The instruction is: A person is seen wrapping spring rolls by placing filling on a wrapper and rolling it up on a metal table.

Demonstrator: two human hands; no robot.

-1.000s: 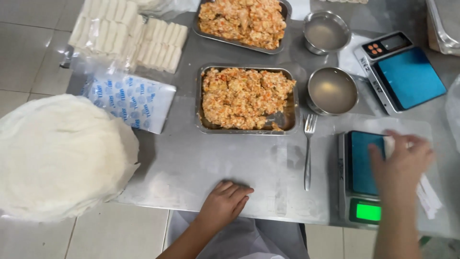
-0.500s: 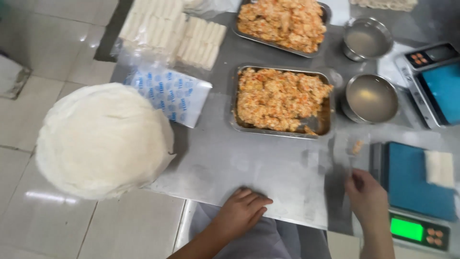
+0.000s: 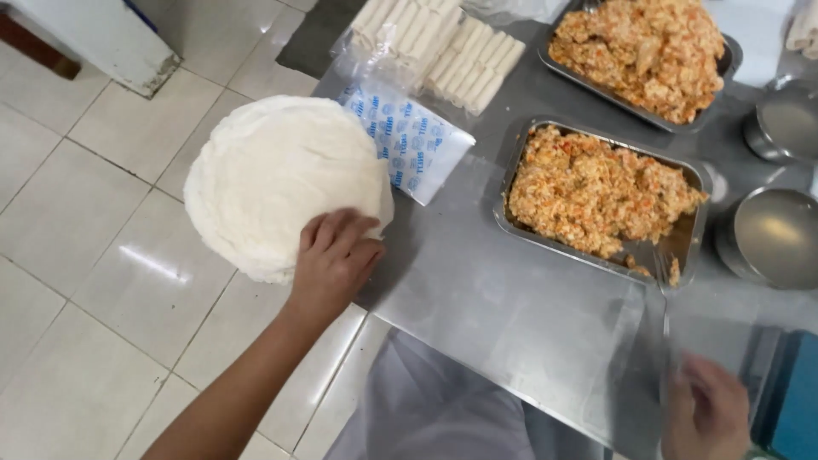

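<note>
My left hand [image 3: 334, 255] rests fingers-down on the near edge of a round stack of thin white wrappers [image 3: 273, 175] that overhangs the left side of the steel table [image 3: 511, 315]. My right hand [image 3: 705, 409] hovers blurred over the table's near right edge, beside the handle of a fork [image 3: 665, 298]; whether it holds anything is unclear. The fork's tines lie in a steel tray of orange-flecked filling [image 3: 596, 192].
A second tray of filling [image 3: 648, 51] stands behind the first. Rolled white spring rolls [image 3: 443, 43] lie at the back left, next to a blue-printed plastic bag [image 3: 409, 140]. Two steel bowls [image 3: 775, 234] are at the right, a blue scale [image 3: 797, 400] at the near right corner.
My left hand moved from the table's near edge up-left onto the wrapper stack. My right hand left the scale and came down near the fork handle. The view swung left.
</note>
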